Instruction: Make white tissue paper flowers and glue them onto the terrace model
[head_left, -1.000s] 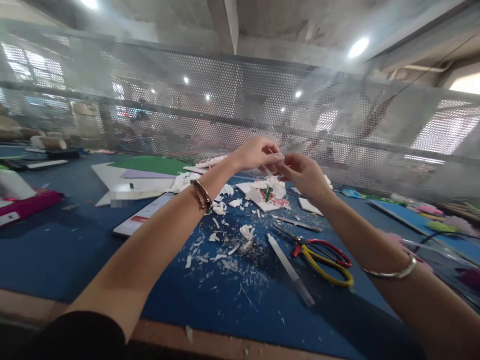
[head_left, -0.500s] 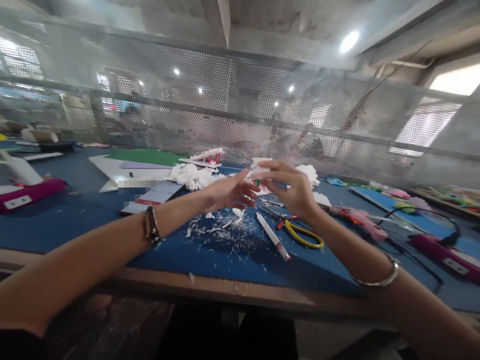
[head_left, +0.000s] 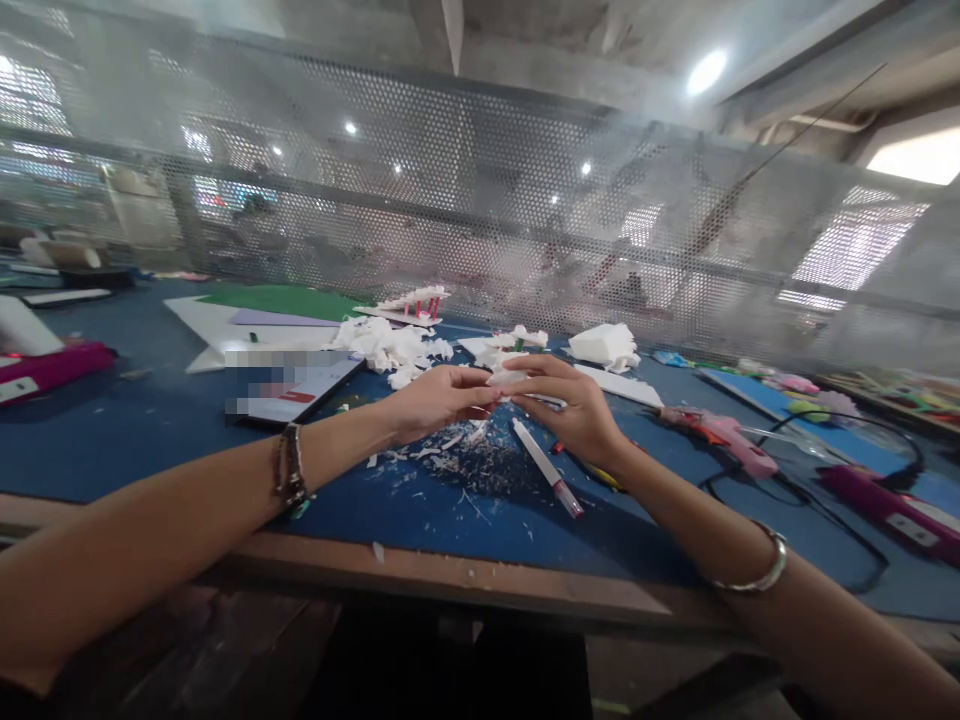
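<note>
A small white piece [head_left: 507,378], apparently foam or paper, is between my hands over the middle of the table. My left hand [head_left: 442,402] reaches it from the left, thumb and fingertips closed at its edge. From the other side my right hand [head_left: 574,405] pinches the same piece, and its fingers hide part of it. Just behind stands a small white model [head_left: 525,338] with a green part under its top. Below the hands lie white shavings [head_left: 465,465] and a white pen-like tool [head_left: 544,462]. Yellow-handled scissors are mostly covered by my right hand.
Torn white scraps [head_left: 390,345] and a phone [head_left: 307,388] lie to the left. A white block [head_left: 604,345] sits behind on the right. A pink glue gun [head_left: 724,438] with a black cable lies further right. A white model with red posts [head_left: 412,303] stands at the back.
My hands have come down and together. My left fingers, spread before, now close at the white piece. The white model with the green part now shows clear behind my fingers.
</note>
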